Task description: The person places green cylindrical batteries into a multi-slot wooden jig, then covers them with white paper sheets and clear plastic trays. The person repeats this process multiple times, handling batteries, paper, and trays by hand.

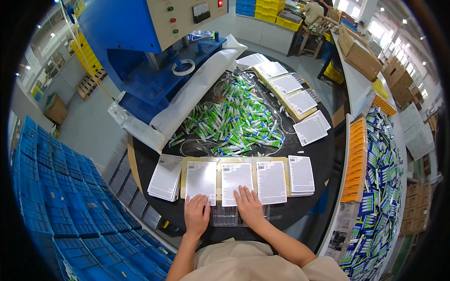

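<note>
Three white printed backing cards lie in a row on a yellow tray (219, 165) in front of me. My left hand (197, 213) lies with its fingertips on the lower edge of the left card (200, 178). On the lower right part of the middle card (236, 175) my right hand (250, 203) rests flat, fingers apart. The right card (272, 180) is untouched. Clear plastic blisters (225, 218) show below the middle card, between my hands. A stack of cards (164, 177) sits at the left of the tray, and another stack (301, 174) at its right.
Many small green and white tubes (229, 117) are heaped mid-table. A second yellow tray (299, 115) with cards lies far right on the round black table (321, 161). A blue machine (115, 23) stands at the back left. Blue crates (47, 173) are left; finished packs (375, 187) fill the right side.
</note>
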The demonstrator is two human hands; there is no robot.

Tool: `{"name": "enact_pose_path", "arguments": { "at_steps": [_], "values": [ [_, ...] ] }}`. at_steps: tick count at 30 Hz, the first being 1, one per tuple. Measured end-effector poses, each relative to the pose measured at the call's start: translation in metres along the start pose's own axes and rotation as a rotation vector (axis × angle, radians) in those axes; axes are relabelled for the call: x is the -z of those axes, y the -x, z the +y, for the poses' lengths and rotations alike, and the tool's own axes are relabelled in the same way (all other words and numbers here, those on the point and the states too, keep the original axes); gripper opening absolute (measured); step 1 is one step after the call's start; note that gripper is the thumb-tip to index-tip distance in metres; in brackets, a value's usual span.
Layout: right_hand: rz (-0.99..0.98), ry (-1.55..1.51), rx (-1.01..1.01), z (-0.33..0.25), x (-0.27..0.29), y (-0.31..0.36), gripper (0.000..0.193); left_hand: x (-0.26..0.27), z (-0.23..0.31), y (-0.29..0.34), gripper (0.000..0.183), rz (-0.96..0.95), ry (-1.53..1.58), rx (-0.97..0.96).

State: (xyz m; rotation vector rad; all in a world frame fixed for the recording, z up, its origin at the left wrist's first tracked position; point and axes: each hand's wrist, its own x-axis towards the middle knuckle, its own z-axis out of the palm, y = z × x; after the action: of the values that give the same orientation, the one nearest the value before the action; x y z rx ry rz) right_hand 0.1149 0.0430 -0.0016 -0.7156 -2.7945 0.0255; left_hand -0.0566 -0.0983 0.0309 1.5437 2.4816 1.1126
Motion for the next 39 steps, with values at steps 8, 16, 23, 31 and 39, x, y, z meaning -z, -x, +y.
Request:
{"name": "enact_pose_path", "arguments": {
  "at_steps": [8, 16, 23, 31, 39],
  "values": [
    [-0.100, 0.076, 0.012, -0.003, 0.002, -0.009, 0.053, -0.025, 0.005, -0.019, 0.059, -0.387, -0.231, -0.152],
    [-0.095, -0.214, 0.097, 0.036, 0.012, -0.039, 0.077, -0.037, 0.004, -0.011, 0.068, -0.490, -0.268, -0.191],
    [-0.139, -0.233, 0.032, 0.037, -0.023, -0.062, 0.074, -0.028, -0.025, -0.026, 0.070, -0.371, -0.261, -0.029],
    [-0.322, -0.177, 0.017, 0.059, 0.019, -0.094, 0.077, -0.009, -0.038, -0.045, 0.062, -0.404, -0.235, 0.017],
    [0.849, -0.635, -1.418, 0.377, -0.023, 0.131, 0.043, 0.012, -0.102, 0.073, 0.033, 0.795, 0.709, 0.726]
  ]
}}
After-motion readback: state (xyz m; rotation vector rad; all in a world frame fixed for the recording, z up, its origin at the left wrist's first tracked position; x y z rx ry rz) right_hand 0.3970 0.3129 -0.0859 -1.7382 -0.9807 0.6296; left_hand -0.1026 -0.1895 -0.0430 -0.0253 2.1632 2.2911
